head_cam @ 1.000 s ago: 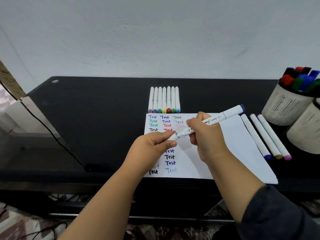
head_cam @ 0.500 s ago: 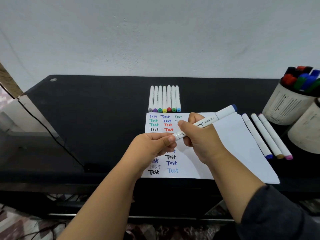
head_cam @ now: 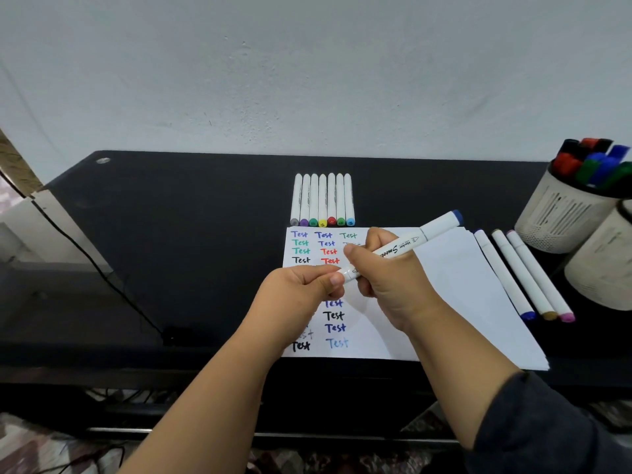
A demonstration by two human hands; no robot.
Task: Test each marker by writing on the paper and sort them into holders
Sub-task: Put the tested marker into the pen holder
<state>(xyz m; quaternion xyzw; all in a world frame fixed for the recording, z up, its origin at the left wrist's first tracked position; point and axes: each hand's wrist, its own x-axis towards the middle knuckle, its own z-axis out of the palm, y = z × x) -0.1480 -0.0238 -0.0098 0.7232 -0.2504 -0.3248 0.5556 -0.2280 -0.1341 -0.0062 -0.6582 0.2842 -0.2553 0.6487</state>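
Markers: seven (head_cam: 323, 200) above paper (head_cam: 455, 289), three (head_cam: 523, 273) right; one marker (head_cam: 403, 248) clamped by right hand (head_cam: 386, 282), left hand (head_cam: 297, 292) fingers (head_cam: 333, 278) pinching its cap.

Both forearms are extended forward and converge, the right hand (head_cam: 386, 271) closed in a fist-like grip, the left hand (head_cam: 301, 289) pinched shut at thumb and forefinger just beside it.
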